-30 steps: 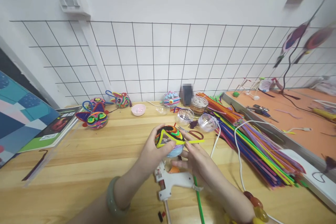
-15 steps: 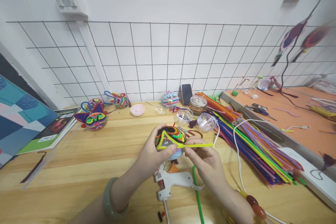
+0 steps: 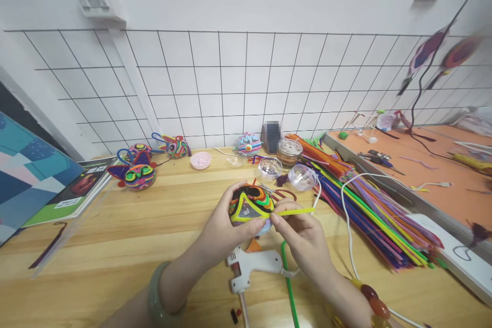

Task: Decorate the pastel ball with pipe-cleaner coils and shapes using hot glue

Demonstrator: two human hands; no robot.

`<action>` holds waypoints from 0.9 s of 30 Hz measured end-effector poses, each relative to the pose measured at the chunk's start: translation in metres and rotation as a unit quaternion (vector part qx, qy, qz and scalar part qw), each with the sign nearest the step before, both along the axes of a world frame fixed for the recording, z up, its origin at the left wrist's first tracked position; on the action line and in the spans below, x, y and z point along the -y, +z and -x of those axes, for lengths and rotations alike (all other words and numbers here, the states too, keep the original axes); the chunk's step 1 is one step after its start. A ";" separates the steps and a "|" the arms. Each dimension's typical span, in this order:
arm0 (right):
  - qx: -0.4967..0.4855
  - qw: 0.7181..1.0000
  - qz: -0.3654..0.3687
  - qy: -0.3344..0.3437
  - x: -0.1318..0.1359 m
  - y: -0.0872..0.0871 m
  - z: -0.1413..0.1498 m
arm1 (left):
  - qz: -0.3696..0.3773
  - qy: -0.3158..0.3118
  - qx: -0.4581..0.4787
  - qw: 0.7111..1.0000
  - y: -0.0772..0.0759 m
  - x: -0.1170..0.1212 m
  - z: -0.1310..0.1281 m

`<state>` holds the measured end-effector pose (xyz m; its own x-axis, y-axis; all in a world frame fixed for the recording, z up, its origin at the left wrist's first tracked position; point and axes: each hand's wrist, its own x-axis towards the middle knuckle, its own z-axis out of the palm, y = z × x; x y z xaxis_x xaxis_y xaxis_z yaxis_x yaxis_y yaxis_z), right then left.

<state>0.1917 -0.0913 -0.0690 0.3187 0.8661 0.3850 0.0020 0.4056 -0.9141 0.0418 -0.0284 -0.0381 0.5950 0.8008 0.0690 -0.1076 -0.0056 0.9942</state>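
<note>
A round ball (image 3: pixel 265 196) covered in coiled, many-coloured pipe cleaners rests in my left hand (image 3: pixel 226 225), whose fingers wrap its far side while the thumb presses the lower edge. On its near face a yellow pipe cleaner (image 3: pixel 295 211) outlines a triangular clear patch. My right hand (image 3: pixel 302 233) pinches that pipe cleaner against the ball's right side, its loose end sticking out to the right. Below the ball lies a white hot glue gun (image 3: pixel 255 264), and a green pipe cleaner (image 3: pixel 290 287) lies by its cord.
Bundled pipe cleaners (image 3: pixel 376 220) lie at the right beside a white power strip (image 3: pixel 449 256). Clear plastic half-shells (image 3: pixel 302 178), a pink bowl (image 3: pixel 201 160) and a phone (image 3: pixel 273 138) stand at the back. Finished pipe-cleaner ornaments (image 3: pixel 139 174) sit at the left.
The yellow strip has been pressed closer around the ball, and my left thumb has slid right along the lower edge. The ball has turned slightly; both hands keep their hold.
</note>
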 end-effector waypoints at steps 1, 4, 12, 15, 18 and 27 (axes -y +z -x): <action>-0.001 1.000 0.003 -0.002 0.000 0.001 0.001 | -0.005 0.002 -0.002 1.000 -0.001 0.000 0.000; -0.018 1.000 0.013 0.003 0.000 0.002 0.003 | -0.029 0.020 -0.014 0.999 -0.002 -0.001 0.000; -0.064 0.998 0.019 0.011 0.000 0.002 0.003 | -0.014 0.011 -0.003 1.000 0.004 -0.002 0.000; -0.040 0.999 -0.001 0.001 0.001 0.001 0.002 | -0.014 0.017 -0.001 1.000 0.003 -0.003 0.000; 0.033 0.998 -0.043 -0.030 0.003 0.000 0.000 | -0.032 0.032 -0.008 0.999 0.001 -0.002 0.000; 0.298 0.928 -0.205 -0.093 0.016 -0.004 -0.008 | -0.047 0.018 -0.003 0.999 0.003 -0.003 0.004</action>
